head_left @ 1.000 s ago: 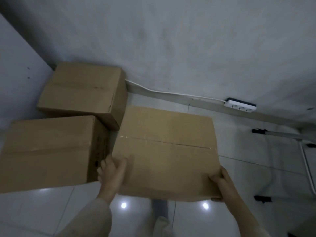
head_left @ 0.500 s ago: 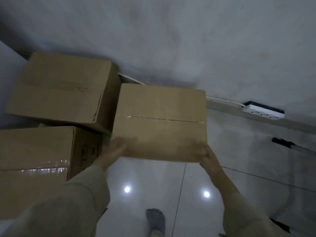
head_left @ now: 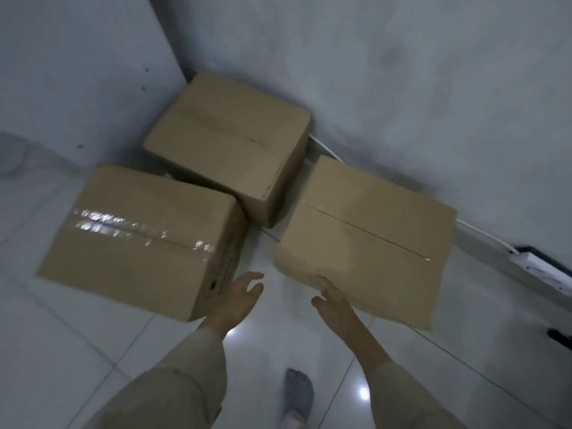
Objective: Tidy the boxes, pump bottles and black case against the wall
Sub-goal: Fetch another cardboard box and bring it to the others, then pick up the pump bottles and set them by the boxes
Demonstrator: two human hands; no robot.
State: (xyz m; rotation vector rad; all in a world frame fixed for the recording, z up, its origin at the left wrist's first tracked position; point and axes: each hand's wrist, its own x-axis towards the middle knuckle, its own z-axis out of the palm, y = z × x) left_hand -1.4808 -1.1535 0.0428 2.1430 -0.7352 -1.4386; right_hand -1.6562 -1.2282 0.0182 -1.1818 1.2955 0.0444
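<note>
Three brown cardboard boxes stand on the white tiled floor. The back box (head_left: 229,144) sits in the corner against the wall. A taped box (head_left: 139,239) lies in front of it to the left. The right box (head_left: 368,239) rests by the wall, its back edge near the baseboard. My left hand (head_left: 238,295) hovers open in the gap between the taped box and the right box, touching neither. My right hand (head_left: 331,298) is open, its fingertips at the near left corner of the right box. No pump bottles or black case show in this view.
A white power strip (head_left: 538,267) with its cable (head_left: 483,235) runs along the baseboard to the right. A black object (head_left: 560,335) pokes in at the right edge. A white panel (head_left: 83,72) closes the left side. My socked foot (head_left: 297,394) stands on the tiles below.
The right box went from held in both hands to resting on the floor by the wall. Both hands have come off its sides and drawn back toward me.
</note>
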